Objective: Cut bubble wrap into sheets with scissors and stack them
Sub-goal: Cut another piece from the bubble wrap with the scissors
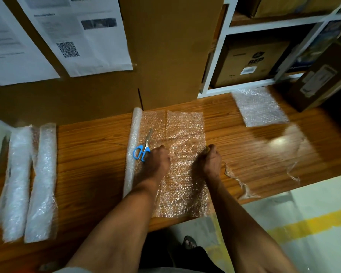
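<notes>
Far left, two spare rolls [28, 182] lie idle. Scissors [143, 147] rest on the bubble wrap [183, 164], touching the left hand [158, 159]; right hand [212, 160] beside; both curled onto the sheet. A tug could slide them off. Stack [259, 107] waits far right.

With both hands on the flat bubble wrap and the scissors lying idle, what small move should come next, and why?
Probably the left hand should pick up the scissors. They lie untouched right beside it on the unrolled bubble wrap, between the roll and the hands, while the right hand already pins the sheet flat for cutting.
</notes>
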